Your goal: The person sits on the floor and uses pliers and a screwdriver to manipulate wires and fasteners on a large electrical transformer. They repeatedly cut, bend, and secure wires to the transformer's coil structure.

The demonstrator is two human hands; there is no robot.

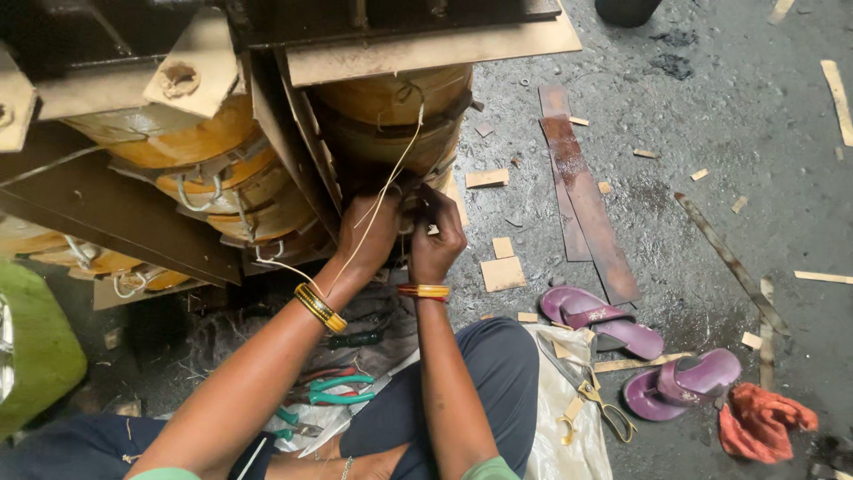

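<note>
String [384,191] runs pinched between left hand [369,233] and right hand [435,238].

pale cord [391,173] | thin, taut | runs from yellow coil [391,98] to wrist

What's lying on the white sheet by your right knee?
On the white sheet lie brass-handled scissors and a thin metal strip reaching onto its edge. Whatever lies under the sheet is covered, and the right leg hides its near side.
</note>
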